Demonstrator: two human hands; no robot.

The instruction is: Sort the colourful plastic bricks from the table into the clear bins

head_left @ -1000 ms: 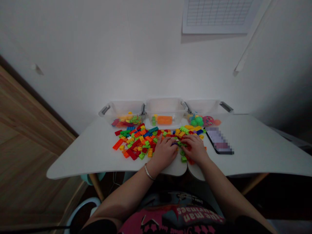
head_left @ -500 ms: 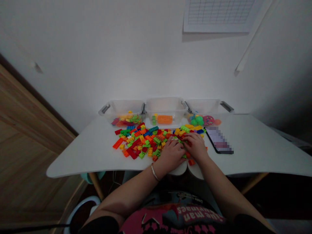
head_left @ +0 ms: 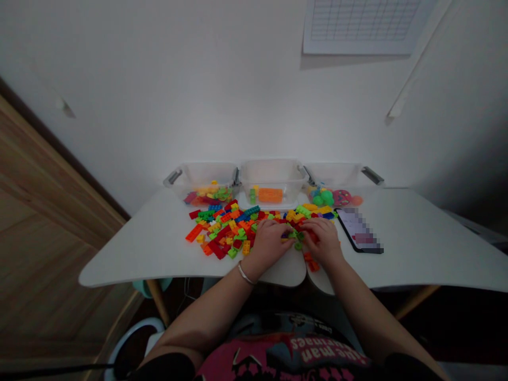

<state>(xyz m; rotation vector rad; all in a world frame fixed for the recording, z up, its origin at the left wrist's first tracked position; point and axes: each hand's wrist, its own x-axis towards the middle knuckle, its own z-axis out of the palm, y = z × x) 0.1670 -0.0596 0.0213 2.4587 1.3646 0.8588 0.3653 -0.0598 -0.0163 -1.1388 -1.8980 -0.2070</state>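
Head | left hand, right hand: fingers curled at bricks, pinch unclear | near tabletop edge | surface continues past phone

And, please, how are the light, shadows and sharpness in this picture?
Head view: dim, grey light, very dark under the table; head view: soft shadow below the paper; phone screen pixelated; blocks slightly soft, finer edges unclear.

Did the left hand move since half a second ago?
Yes. Judged against the phone, the left hand has shifted to the left, a little farther from it.
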